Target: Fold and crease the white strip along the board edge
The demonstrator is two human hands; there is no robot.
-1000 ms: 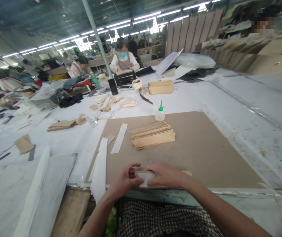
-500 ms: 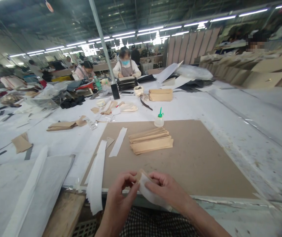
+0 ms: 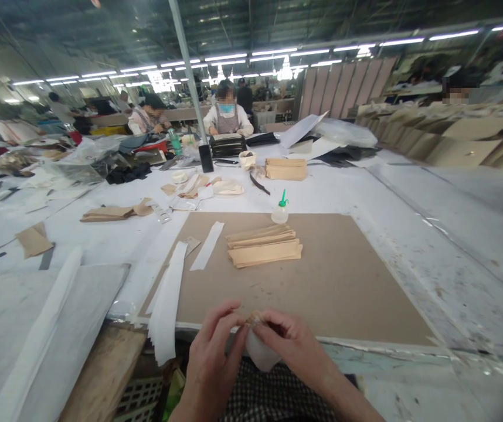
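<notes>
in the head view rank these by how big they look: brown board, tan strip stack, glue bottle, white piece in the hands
1. brown board
2. tan strip stack
3. glue bottle
white piece: looks about bottle-sized or bigger, but it is nearest the camera, so unranked.

The held strip (image 3: 260, 354) is showing white, with a tan tip (image 3: 252, 318) peeking at its top. Beneath it, the cloth on the lap (image 3: 273, 398) is showing a small black-and-white check. The board (image 3: 343, 281) is lying plain brown on a worktop (image 3: 366, 187) that is showing white with grey scuffs. The stack of strips (image 3: 264, 246) is glowing pale tan, the loose strips (image 3: 166, 305) beside it are showing white, and the bottle (image 3: 280, 210) is showing a clear body under a green cap. A co-worker far off is wearing a teal mask (image 3: 227, 108) behind a black stack (image 3: 227, 145).
</notes>
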